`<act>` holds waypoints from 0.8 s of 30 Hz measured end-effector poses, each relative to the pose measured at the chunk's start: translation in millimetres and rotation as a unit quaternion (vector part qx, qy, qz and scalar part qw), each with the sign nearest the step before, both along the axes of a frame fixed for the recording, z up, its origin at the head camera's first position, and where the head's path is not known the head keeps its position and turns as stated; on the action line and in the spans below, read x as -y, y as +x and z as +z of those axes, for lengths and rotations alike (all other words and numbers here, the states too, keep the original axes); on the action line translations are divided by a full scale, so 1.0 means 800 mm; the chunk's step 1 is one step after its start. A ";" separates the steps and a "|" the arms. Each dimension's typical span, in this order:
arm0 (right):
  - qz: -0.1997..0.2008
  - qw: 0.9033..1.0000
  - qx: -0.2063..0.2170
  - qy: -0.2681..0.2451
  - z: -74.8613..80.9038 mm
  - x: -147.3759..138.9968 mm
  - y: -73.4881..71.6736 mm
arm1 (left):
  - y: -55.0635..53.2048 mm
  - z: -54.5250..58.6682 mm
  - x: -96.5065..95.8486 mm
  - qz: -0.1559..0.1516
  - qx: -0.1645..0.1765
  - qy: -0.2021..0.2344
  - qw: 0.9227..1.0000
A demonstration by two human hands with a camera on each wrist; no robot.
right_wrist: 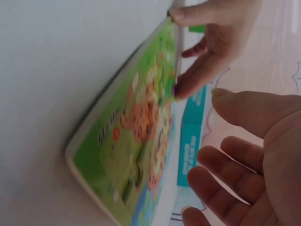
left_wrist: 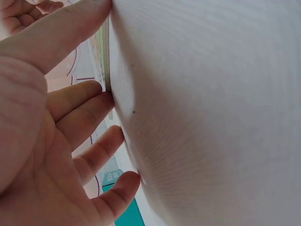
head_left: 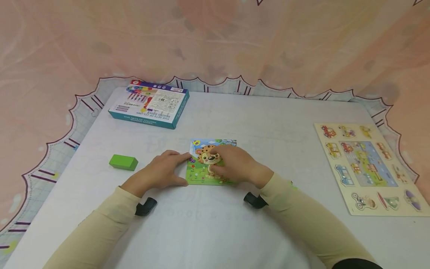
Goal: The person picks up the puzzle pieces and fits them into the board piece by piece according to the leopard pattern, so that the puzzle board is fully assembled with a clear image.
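Note:
A small jigsaw board [head_left: 198, 175] with a cartoon leopard on green grass lies flat on the white table. My left hand [head_left: 161, 170] rests at its left edge, thumb at the near corner and fingers farther up. In the left wrist view those fingers [left_wrist: 87, 120] are extended, with their tips down at the tabletop. Over the right part of the board is my right hand [head_left: 236, 162], covering some of the picture. In the right wrist view its fingers [right_wrist: 225, 176] curve loosely with nothing between them. A recess [right_wrist: 134, 181] shows in the board there.
A green block [head_left: 123, 162] sits left of my left hand. Farther back is a flat teal-sided box [head_left: 151, 104]. At the right lies a wooden vehicle puzzle [head_left: 369, 170]. A small green bit [head_left: 294, 186] peeks out beside my right sleeve.

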State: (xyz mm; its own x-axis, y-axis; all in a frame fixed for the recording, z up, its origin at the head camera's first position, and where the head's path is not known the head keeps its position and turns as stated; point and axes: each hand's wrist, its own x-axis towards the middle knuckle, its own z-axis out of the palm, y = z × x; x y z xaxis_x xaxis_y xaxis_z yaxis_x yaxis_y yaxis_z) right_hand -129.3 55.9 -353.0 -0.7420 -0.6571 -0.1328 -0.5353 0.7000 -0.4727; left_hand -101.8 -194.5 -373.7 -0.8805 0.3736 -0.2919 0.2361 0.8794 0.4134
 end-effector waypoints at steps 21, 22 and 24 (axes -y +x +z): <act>-0.079 0.997 -0.006 0.012 0.009 -0.083 -0.001 | 0.002 0.002 -0.001 0.009 0.004 -0.001 1.000; -0.082 0.997 -0.006 0.013 0.010 -0.087 0.000 | 0.001 0.002 -0.001 0.009 0.004 -0.001 1.000; -0.088 0.996 -0.007 0.015 0.011 -0.095 0.001 | 0.001 0.001 -0.001 0.007 0.001 -0.001 1.000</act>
